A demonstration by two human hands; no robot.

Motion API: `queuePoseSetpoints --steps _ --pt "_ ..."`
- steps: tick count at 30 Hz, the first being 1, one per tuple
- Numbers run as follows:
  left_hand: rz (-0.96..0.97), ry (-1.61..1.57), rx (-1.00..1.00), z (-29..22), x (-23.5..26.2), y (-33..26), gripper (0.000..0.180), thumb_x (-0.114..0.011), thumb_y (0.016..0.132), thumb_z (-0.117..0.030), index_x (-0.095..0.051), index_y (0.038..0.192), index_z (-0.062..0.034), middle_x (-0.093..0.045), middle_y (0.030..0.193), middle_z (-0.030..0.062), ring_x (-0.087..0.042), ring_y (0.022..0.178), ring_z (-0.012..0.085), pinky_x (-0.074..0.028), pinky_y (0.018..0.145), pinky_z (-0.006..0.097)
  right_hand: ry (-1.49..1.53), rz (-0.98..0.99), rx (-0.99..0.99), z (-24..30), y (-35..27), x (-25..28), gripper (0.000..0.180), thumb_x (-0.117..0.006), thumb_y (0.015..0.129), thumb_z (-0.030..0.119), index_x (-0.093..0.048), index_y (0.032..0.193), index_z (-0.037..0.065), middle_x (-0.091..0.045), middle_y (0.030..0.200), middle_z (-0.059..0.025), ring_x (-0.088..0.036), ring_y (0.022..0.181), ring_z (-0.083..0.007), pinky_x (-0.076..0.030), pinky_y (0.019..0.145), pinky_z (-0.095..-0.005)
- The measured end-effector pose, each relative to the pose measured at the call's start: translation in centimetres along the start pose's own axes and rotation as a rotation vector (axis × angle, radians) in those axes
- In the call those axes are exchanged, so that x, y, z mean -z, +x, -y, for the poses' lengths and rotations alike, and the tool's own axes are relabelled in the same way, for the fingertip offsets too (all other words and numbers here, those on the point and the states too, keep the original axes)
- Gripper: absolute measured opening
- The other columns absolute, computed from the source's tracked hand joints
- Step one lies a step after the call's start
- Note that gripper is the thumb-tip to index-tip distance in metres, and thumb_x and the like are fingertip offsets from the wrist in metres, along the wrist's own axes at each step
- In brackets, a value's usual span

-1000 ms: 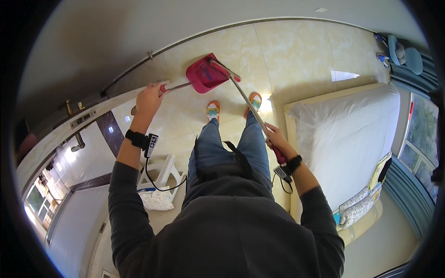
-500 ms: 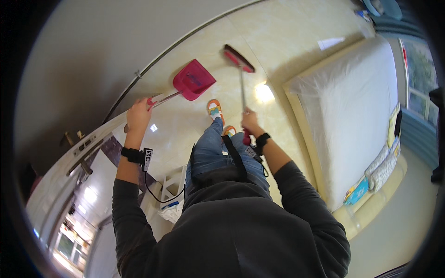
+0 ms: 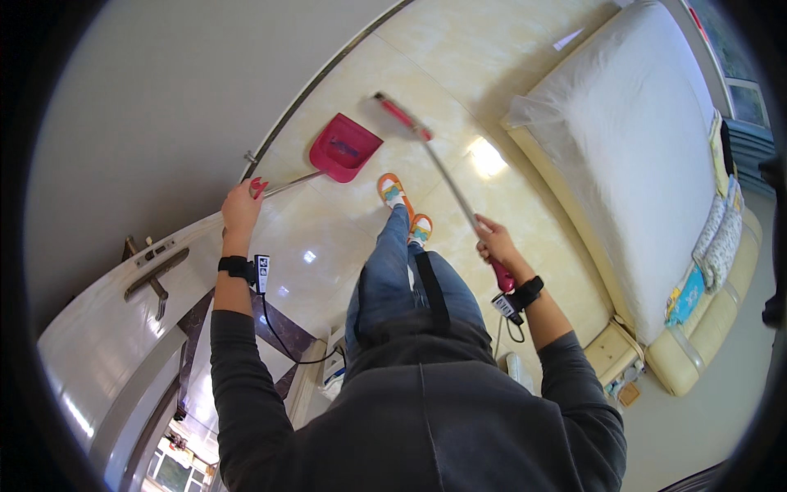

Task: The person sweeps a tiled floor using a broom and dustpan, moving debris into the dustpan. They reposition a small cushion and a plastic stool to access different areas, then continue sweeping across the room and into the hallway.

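Observation:
My left hand point(image 3: 241, 207) is closed round the handle of a dark pink dustpan point(image 3: 350, 169), whose pan faces up on the floor ahead of my feet. Some dark bits or a mark show inside the pan, too unclear to name. In my right hand point(image 3: 497, 243) is a broom point(image 3: 448, 176) with a metal pole and a pink grip. Its pink and dark head is a little blurred and lies just right of the pan's mouth, apart from it. The index finger stretches along the pole while the others wrap round it.
A bed point(image 3: 623, 164) with a plastic-covered mattress stands to the right, folded cloths point(image 3: 715, 238) at its head end. On the left are a grey wall point(image 3: 205, 98) and an open white door point(image 3: 106, 353) with a metal handle. Glossy tiles point(image 3: 434, 61) cover the floor.
The broom's head has swung left toward the dustpan, while my right hand has moved right and lower in the picture. My left hand and the dustpan have hardly moved.

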State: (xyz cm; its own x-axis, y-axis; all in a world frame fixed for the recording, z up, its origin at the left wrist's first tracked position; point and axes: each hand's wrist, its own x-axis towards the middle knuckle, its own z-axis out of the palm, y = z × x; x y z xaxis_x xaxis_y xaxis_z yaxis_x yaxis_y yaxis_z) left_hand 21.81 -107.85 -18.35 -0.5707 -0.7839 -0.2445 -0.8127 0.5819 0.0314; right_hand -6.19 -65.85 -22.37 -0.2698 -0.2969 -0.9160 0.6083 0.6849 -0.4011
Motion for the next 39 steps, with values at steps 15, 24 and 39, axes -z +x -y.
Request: queuePoseSetpoints --steps 15,24,39 --pt "-0.038 0.042 -0.126 -1.7 -1.1 -1.0 0.030 -0.064 0.072 -0.027 -0.060 0.099 -0.0135 -0.062 0.088 0.0105 -0.058 0.082 0.0309 -0.047 0.068 0.040 -0.467 -0.400 0.533 -10.5 10.6 -11.4 0.032 -0.047 0.074 0.007 -0.051 0.104 -0.002 -0.058 0.076 -0.0279 -0.059 0.068 -0.0391 -0.047 0.061 -0.0445" --pt "0.043 0.040 -0.238 -1.8 0.9 -0.7 0.036 -0.068 0.069 -0.024 -0.060 0.101 -0.0105 -0.063 0.087 0.0130 -0.060 0.081 0.0309 -0.047 0.068 0.039 0.441 -0.124 0.082 -21.3 -7.7 -14.1 0.045 -0.051 0.085 0.015 -0.040 0.127 0.005 -0.047 0.053 -0.0034 -0.043 0.038 -0.0114 -0.035 0.034 -0.0262" --pt "0.019 -0.213 -0.172 10.8 -0.2 -16.6 0.027 -0.068 0.070 -0.017 -0.059 0.092 -0.0050 -0.059 0.081 0.0130 -0.057 0.074 0.0314 -0.045 0.066 0.037 0.322 -0.816 0.195 -19.3 9.4 0.2 0.008 -0.047 0.077 0.006 -0.052 0.076 -0.001 -0.049 0.052 -0.0087 -0.050 0.036 -0.0211 -0.040 0.032 -0.0335"
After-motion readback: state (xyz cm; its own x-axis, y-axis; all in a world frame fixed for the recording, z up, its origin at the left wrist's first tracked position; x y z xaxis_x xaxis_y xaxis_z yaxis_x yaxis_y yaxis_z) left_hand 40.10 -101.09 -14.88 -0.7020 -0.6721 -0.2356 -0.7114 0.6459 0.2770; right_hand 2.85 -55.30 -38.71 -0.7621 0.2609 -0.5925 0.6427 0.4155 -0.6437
